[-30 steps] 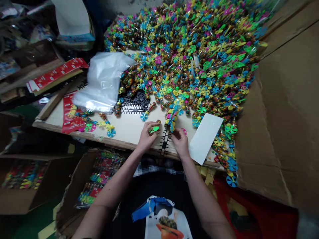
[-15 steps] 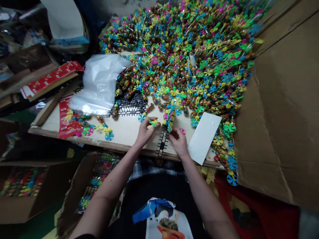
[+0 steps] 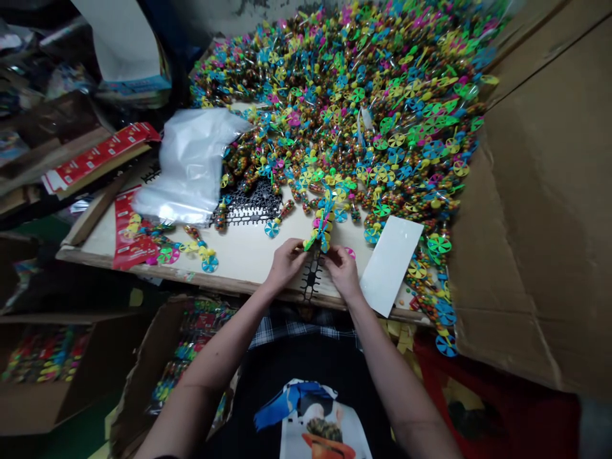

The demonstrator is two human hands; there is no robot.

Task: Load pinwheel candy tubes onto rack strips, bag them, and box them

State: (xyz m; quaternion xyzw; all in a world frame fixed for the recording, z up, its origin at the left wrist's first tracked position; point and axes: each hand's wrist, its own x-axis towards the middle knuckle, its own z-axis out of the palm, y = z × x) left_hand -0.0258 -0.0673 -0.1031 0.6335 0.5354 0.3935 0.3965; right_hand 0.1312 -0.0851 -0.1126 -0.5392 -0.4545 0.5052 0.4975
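Observation:
A black plastic strip with side prongs [image 3: 311, 278] lies on the white tabletop in front of my body. Its far part carries a row of yellow, blue and pink candy toys [image 3: 324, 223]. My left hand [image 3: 287, 260] is closed at the left edge of the row, its fingertips pinching a green-and-yellow toy [image 3: 310, 241] against the strip. On the other side my right hand [image 3: 342, 266] has its fingers pressed together at the near end of the row; what they hold is too small to make out.
A large heap of candy toys [image 3: 344, 115] covers the back. Left are clear plastic bags [image 3: 186, 166], black strips [image 3: 251, 205] and red cards [image 3: 127, 236]. A white card [image 3: 393, 264] lies right, beside a tall cardboard box [image 3: 540, 210].
My left hand has moved slightly down and right, bringing the green-and-yellow toy from beside the row to its near left edge. My right hand has stayed nearly where it was.

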